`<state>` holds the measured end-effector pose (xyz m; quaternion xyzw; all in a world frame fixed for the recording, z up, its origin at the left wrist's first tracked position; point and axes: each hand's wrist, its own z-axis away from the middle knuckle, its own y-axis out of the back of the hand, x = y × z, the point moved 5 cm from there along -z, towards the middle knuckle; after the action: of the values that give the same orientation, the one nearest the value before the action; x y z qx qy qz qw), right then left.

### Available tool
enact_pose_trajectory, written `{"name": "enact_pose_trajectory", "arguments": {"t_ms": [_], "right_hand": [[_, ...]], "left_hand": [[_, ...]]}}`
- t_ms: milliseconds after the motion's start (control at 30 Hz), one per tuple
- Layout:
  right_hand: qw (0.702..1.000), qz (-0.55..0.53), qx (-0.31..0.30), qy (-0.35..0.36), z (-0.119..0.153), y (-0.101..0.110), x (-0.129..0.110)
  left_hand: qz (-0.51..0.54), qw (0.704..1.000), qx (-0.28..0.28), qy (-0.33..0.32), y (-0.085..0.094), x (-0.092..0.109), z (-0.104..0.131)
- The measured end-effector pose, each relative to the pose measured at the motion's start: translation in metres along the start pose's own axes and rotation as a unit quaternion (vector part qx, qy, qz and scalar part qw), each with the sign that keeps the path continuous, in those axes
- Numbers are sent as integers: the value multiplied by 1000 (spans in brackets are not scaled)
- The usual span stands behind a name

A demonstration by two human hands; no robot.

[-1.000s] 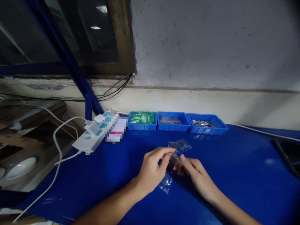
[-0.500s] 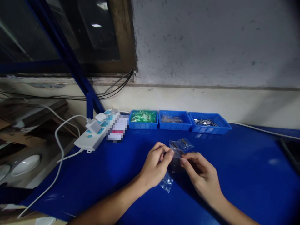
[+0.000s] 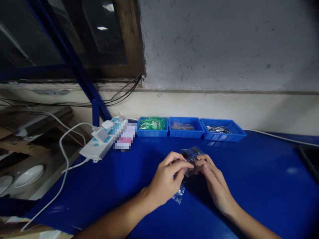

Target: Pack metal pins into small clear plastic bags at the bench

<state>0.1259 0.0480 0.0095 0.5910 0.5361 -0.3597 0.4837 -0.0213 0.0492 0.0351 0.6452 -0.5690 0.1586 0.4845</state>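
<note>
Close together over the blue table, my two hands work on a small clear plastic bag (image 3: 189,171). My left hand (image 3: 168,176) is closed, with thumb and forefinger pinching the bag's left side. On its right side, my right hand (image 3: 216,184) has its fingers pressed together on the plastic. Just behind my fingertips lies another clear bag (image 3: 195,151) with small dark and brass-coloured pieces in it. An empty-looking clear bag (image 3: 178,196) pokes out below my left hand. My fingers partly hide the bag between them, so its contents are unclear.
Along the wall stand three blue bins: one with green-lined packets (image 3: 152,133), one with small bagged pieces (image 3: 186,134), one with loose metal pins (image 3: 224,137). A white power strip (image 3: 97,149) with cords is at left, and a dark object (image 3: 307,162) at right.
My left fingers have reached rightward across the bag. My right hand has shifted slightly up and right, its fingers bunching closer. The bins and power strip stay put.
</note>
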Motion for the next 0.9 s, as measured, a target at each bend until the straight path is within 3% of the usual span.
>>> {"name": "enact_pose_trajectory", "arguments": {"t_ms": [167,367,467,700,900], "right_hand": [[998,35,26,-48,-3,-1,3],[991,-7,83,-102,-3,3,15],[992,-11,99,-76,-2,4,12],[993,83,55,70,3,-1,-4],[982,145,40,118,4,0,-10]], "left_hand": [[-40,999,-22,13,-3,-5,1],[-41,996,12,72,2,-7,-1],[-25,992,15,121,3,-11,-2],[96,968,28,229,1,-26,-1],[125,941,27,313,0,-35,0]]}}
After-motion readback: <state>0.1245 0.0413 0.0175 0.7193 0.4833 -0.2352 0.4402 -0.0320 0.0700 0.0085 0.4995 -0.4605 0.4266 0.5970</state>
